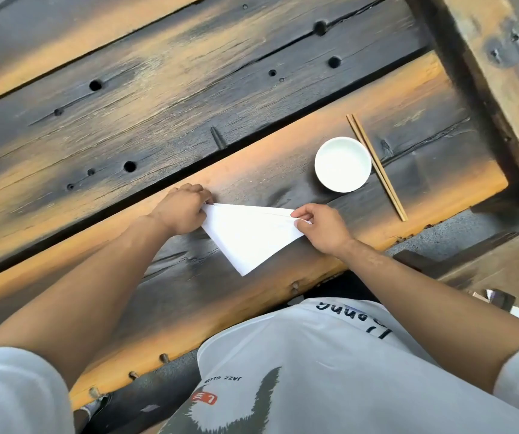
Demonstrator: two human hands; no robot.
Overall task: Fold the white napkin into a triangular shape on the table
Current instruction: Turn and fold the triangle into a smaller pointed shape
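Observation:
The white napkin [250,234] lies on the dark wooden table [189,98] near its front edge, folded into a triangle whose point faces me. My left hand [181,211] pinches the napkin's far left corner with closed fingers. My right hand [322,228] pinches the far right corner between thumb and fingers. The long folded edge runs between the two hands, slightly raised off the wood.
A white bowl [342,164] stands on the table to the right of the napkin. A pair of wooden chopsticks [377,167] lies just right of the bowl. The table's front edge runs diagonally below the napkin, and a wooden bench [502,264] sits at the right.

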